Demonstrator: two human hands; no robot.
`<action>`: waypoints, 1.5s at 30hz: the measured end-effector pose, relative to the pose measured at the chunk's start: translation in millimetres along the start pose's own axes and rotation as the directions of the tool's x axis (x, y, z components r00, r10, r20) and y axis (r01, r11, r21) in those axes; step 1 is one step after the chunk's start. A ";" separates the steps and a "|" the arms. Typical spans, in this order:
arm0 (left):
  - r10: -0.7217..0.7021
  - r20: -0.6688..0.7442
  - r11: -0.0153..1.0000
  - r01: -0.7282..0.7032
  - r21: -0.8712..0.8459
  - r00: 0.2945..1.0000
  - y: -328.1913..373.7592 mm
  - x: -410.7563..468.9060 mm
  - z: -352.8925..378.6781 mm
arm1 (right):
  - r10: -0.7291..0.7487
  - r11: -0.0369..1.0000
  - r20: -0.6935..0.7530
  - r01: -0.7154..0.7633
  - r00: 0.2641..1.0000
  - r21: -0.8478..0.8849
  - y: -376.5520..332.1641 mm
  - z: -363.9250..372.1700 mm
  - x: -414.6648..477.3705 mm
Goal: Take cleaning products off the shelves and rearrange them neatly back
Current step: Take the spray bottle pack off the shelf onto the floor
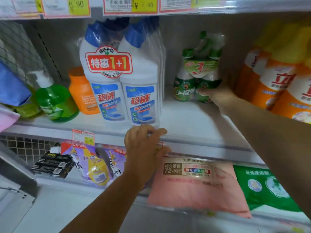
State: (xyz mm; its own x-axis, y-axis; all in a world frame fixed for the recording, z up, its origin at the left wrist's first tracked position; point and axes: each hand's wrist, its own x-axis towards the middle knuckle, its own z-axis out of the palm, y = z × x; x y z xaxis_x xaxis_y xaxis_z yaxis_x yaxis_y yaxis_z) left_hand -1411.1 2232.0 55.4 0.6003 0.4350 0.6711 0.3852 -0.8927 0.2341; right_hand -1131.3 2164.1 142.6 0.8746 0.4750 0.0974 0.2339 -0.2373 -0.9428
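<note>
A wrapped twin pack of white toilet-cleaner bottles [121,84] with blue caps stands at the front of the middle shelf [193,125]. My left hand [144,148] rests on that shelf's front edge just below the pack, fingers curled and holding nothing. Deeper on the shelf to the right stands a shrink-wrapped pack of green bottles [196,76]. My right hand [217,95] grips its lower right side. The view is blurred.
A green pump bottle [53,101] and an orange bottle [82,93] stand left of the white pack. Orange-and-white bottles [276,83] fill the right end. Below lie purple refill pouches [96,165], a pink bag [196,184] and a green bag [265,187]. Price labels [131,5] line the upper shelf.
</note>
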 end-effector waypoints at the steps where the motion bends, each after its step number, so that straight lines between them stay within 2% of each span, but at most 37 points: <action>1: -0.004 0.005 1.000 0.004 0.002 1.000 -0.7 0.0 0.3 | -0.005 1.000 -0.019 0.005 1.000 0.014 3.8 1.5 4.0; 5: -0.003 0.024 1.000 0.003 0.006 1.000 -3.7 -0.9 0.9 | -0.028 0.997 -0.037 0.026 0.999 -0.068 9.7 6.2 -7.0; 10: -0.044 0.065 0.999 0.044 0.006 0.997 1.5 -0.9 -0.4 | -0.094 0.978 -0.036 0.086 0.995 -0.189 -11.9 -10.7 -63.6; 13: -0.060 0.238 0.995 0.078 -0.069 0.969 6.0 7.0 -20.3 | -0.180 0.950 0.008 0.176 0.984 -0.258 -27.8 -36.2 -107.3; 15: -0.125 0.379 0.958 0.211 -0.195 0.917 17.9 8.8 -45.7 | -0.206 0.942 0.068 0.217 0.976 -0.256 -39.9 -57.1 -138.3; 17: -0.183 0.413 0.900 0.321 -0.294 0.892 36.1 4.5 -72.2 | -0.209 0.947 0.133 0.234 0.969 -0.218 -50.0 -77.9 -168.6; 18: -0.222 0.459 0.834 0.411 -0.368 0.860 45.6 0.2 -85.3 | -0.201 0.954 0.165 0.231 0.966 -0.189 -53.1 -86.8 -183.1; 19: -0.259 0.540 0.708 0.538 -0.458 0.801 57.9 -3.7 -100.1 | -0.186 0.965 0.198 0.217 0.962 -0.150 -55.9 -94.5 -198.7; 21: -0.273 0.703 0.376 0.745 -0.551 0.657 79.5 -12.7 -124.2 | -0.149 0.981 0.251 0.176 0.956 -0.087 -55.0 -106.6 -228.7; 23: -0.209 0.797 0.123 0.824 -0.553 0.566 96.0 -25.6 -141.4 | -0.113 0.992 0.296 0.124 0.948 -0.020 -46.4 -114.9 -257.6; 24: -0.162 0.826 0.049 0.841 -0.539 0.539 104.0 -32.2 -149.7 | -0.090 0.996 0.330 0.089 0.940 0.016 -42.3 -117.2 -272.0; 25: -0.126 0.842 0.032 0.851 -0.524 0.524 110.7 -39.7 -156.6 | -0.065 0.998 0.367 0.055 0.928 0.039 -39.2 -119.4 -285.3; 27: -0.111 0.839 0.048 0.846 -0.531 0.532 120.8 -56.6 -164.9 | -0.038 0.999 0.390 0.025 0.920 0.036 -34.7 -123.8 -302.9; 30: -0.218 0.772 0.081 0.799 -0.596 0.597 129.8 -80.4 -166.5 | -0.006 0.994 0.328 -0.030 0.945 0.105 -43.6 -137.4 -316.1; 34: -0.259 0.644 0.212 0.693 -0.689 0.719 137.2 -102.0 -161.0 | 0.103 0.937 0.286 -0.190 0.953 0.294 -47.5 -143.6 -332.2; 36: -0.257 0.614 0.286 0.666 -0.689 0.746 136.6 -105.6 -161.1 | 0.152 0.909 0.253 -0.236 0.955 0.344 -42.5 -145.7 -334.1; 38: -0.245 0.637 0.324 0.681 -0.657 0.731 131.9 -107.2 -163.2 | 0.181 0.901 0.300 -0.279 0.937 0.330 -38.7 -151.7 -331.0; 40: -0.224 0.691 0.301 0.723 -0.622 0.688 122.7 -107.9 -163.7 | 0.173 0.879 0.393 -0.321 0.903 0.351 -34.8 -158.3 -327.5; 42: -0.201 0.734 0.295 0.754 -0.587 0.649 114.8 -109.0 -161.4 | 0.159 0.810 0.470 -0.386 0.868 0.440 -28.4 -160.7 -325.2; 45: -0.175 0.765 0.341 0.767 -0.544 0.620 112.0 -110.7 -154.2 | 0.130 0.716 0.513 -0.439 0.848 0.543 -22.1 -159.3 -325.4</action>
State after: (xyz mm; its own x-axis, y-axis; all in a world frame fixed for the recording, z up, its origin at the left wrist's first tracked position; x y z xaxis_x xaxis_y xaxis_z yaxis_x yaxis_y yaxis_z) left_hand -1542.5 2065.7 115.8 0.8408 0.5163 -0.1629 0.2106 -0.0348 0.9770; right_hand -1353.4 1879.8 182.5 0.5542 0.8071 -0.2037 -0.4469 0.0820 -0.8908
